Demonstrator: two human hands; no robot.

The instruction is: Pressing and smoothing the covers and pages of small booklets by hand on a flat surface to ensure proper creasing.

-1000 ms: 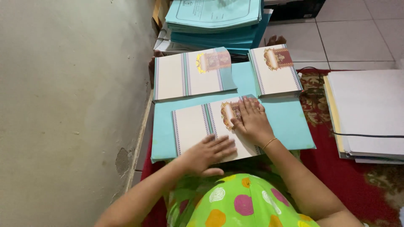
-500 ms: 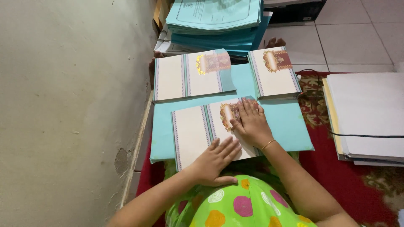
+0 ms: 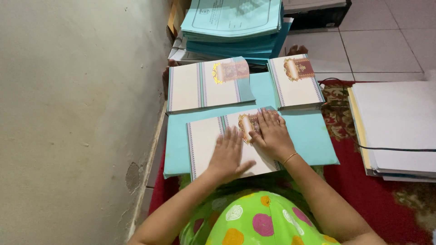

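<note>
A cream card (image 3: 203, 143) with striped bands and a gold and red emblem lies open on a light blue sheet (image 3: 309, 136) in front of me. My left hand (image 3: 228, 154) lies flat on the card's middle, fingers spread. My right hand (image 3: 270, 134) presses flat on the card's right part, beside the emblem, with a thin gold bangle at the wrist. Neither hand grips anything.
Behind are an unfolded stack of the same cards (image 3: 204, 84) and a folded stack (image 3: 297, 81). A tall pile of teal sheets (image 3: 236, 25) stands further back. White paper stacks (image 3: 399, 127) lie at right on a red carpet (image 3: 381, 204). A wall (image 3: 77, 113) runs along the left.
My left hand has slid up from the card's lower edge onto its middle. My right hand has stayed pressed near the emblem.
</note>
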